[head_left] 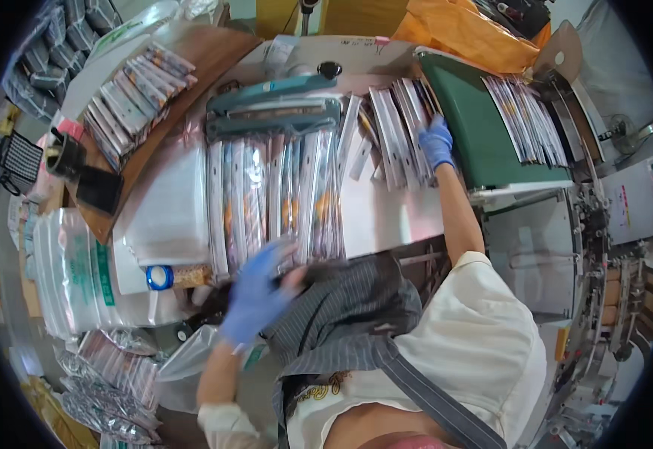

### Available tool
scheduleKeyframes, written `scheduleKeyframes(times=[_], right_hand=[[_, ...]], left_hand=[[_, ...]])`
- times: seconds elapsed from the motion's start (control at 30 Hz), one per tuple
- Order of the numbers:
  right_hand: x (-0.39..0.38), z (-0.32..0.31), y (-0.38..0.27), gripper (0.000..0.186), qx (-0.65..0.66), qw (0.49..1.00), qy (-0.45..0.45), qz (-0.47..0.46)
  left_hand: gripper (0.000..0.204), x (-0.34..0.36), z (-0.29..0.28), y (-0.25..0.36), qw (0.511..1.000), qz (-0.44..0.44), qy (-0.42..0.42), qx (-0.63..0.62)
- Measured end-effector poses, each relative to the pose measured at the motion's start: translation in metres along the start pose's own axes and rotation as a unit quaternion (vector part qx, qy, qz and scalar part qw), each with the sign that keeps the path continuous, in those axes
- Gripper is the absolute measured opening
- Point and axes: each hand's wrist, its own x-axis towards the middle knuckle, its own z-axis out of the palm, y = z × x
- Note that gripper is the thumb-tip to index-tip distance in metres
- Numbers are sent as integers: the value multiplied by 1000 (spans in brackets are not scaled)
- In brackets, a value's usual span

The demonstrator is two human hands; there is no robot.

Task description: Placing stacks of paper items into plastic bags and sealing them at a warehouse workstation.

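Note:
My right hand (437,144), in a blue glove, is at the right end of a row of thin flat packets (392,142), its fingers closed on the edge of the outermost ones. My left hand (255,295), also gloved in blue with a bare fingertip showing, is blurred by motion. It hangs over the near edge of the table with thumb and fingers apart, and nothing shows in it. Just beyond it, bundles of similar packets in clear plastic bags (248,194) lie side by side. A teal bag sealer (274,112) stands behind these bundles.
Clear plastic bags (165,206) lie left of the bundles, near a blue-lidded jar (160,278). More packets (135,97) rest on a brown board (207,49). A green surface (472,112) at right bears another packet row (525,123). Machinery (596,299) stands along the right.

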Motion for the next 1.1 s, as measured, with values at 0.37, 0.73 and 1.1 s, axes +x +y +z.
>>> scheduleKeyframes(times=[0.37,0.73,1.1], right_hand=[[63,99,23,78,148,973,-97,149],[-22,45,-26,37,735,489,-422,208],[-55,-82,-56,128,656,705,-198,-184]], left_hand=[[103,300,227,-65,937,-342,43,58],[85,270,196,-97,936,-265,26,-229],[113,228,85,32,974,81,-136,-160]])
